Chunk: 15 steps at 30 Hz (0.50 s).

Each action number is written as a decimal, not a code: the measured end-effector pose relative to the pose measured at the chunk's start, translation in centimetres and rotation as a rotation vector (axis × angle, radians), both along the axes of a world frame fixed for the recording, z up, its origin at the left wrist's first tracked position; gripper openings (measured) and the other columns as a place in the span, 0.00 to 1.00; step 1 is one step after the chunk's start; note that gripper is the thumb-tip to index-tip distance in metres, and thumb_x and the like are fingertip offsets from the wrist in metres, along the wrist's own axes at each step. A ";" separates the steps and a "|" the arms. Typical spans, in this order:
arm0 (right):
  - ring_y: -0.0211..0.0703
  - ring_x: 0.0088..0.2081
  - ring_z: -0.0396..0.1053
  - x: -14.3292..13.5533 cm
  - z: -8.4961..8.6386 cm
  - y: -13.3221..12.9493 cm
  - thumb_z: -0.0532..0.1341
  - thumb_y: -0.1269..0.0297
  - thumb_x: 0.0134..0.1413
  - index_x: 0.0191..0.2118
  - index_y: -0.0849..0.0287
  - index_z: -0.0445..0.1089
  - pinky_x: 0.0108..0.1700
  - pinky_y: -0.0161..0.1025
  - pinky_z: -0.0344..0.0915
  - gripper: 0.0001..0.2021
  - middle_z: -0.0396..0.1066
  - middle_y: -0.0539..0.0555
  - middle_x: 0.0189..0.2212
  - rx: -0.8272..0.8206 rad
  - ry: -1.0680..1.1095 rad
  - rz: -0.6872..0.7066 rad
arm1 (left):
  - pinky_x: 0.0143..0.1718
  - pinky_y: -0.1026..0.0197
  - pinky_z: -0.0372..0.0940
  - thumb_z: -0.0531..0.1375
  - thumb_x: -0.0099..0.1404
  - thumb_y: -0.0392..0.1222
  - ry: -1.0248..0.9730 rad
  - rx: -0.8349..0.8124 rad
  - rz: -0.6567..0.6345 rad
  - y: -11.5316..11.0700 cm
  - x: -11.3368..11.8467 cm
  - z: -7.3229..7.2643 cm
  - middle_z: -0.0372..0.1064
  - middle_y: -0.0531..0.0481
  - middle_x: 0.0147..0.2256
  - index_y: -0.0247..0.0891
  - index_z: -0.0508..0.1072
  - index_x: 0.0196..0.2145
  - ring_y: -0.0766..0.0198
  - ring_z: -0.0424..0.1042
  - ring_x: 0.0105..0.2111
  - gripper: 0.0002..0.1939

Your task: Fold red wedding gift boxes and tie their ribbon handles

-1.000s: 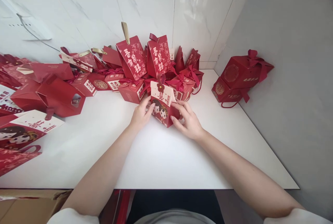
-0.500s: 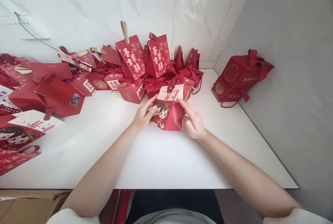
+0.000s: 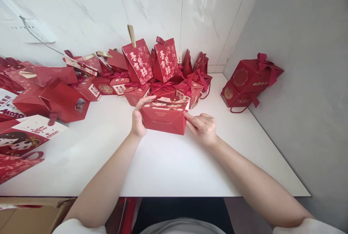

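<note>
A red gift box (image 3: pixel 164 121) is held between my two hands over the middle of the white table, tipped so that its bottom faces me. My left hand (image 3: pixel 139 120) is wrapped round its left end, with the fingers along the far edge. At the right end, my right hand (image 3: pixel 201 127) grips the box's edge with the fingertips. The illustrated face of the box points up and away and shows only as a narrow strip. Just behind it stand small red boxes with ribbons (image 3: pixel 137 92).
Two tall red boxes (image 3: pixel 165 59) stand on the row at the wall. More red boxes (image 3: pixel 65 100) crowd the left side. Stacked ribboned boxes (image 3: pixel 244 76) sit at the right against the grey partition (image 3: pixel 304 82). A cardboard box (image 3: pixel 32 216) lies below the table's front edge (image 3: pixel 179 195).
The box has been tipped back, so its bottom now shows instead of its illustrated front. My left hand has shifted left and now wraps round the box's end.
</note>
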State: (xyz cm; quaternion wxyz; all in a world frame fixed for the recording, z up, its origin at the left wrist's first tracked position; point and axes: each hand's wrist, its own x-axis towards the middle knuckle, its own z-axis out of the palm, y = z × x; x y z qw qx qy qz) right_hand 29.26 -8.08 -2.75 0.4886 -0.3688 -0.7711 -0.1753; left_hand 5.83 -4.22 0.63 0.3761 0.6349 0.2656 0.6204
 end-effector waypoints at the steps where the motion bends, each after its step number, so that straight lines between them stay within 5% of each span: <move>1: 0.32 0.18 0.60 -0.1 -0.1 0.0 0.57 0.65 0.66 0.47 0.60 0.75 0.27 0.34 0.56 0.11 0.64 0.45 0.15 -0.016 0.009 0.007 | 0.49 0.49 0.68 0.43 0.62 0.74 0.022 0.059 0.012 -0.1 0.1 -0.2 0.72 0.39 0.47 0.39 0.72 0.51 0.48 0.73 0.48 0.40; 7: 0.34 0.16 0.55 -0.2 -0.7 0.6 0.52 0.63 0.68 0.33 0.60 0.75 0.25 0.35 0.52 0.17 0.60 0.47 0.12 -0.121 0.046 0.011 | 0.51 0.47 0.65 0.48 0.56 0.77 0.270 0.283 0.081 -0.1 -0.4 -0.7 0.61 0.34 0.58 0.38 0.61 0.61 0.41 0.65 0.56 0.48; 15: 0.36 0.15 0.55 -0.3 -1.1 1.0 0.48 0.64 0.66 0.21 0.57 0.66 0.24 0.34 0.53 0.21 0.60 0.49 0.12 -0.235 0.099 0.036 | 0.46 0.49 0.67 0.50 0.57 0.74 0.442 0.210 0.163 -0.7 -0.5 -0.2 0.63 0.34 0.55 0.37 0.59 0.61 0.44 0.69 0.50 0.46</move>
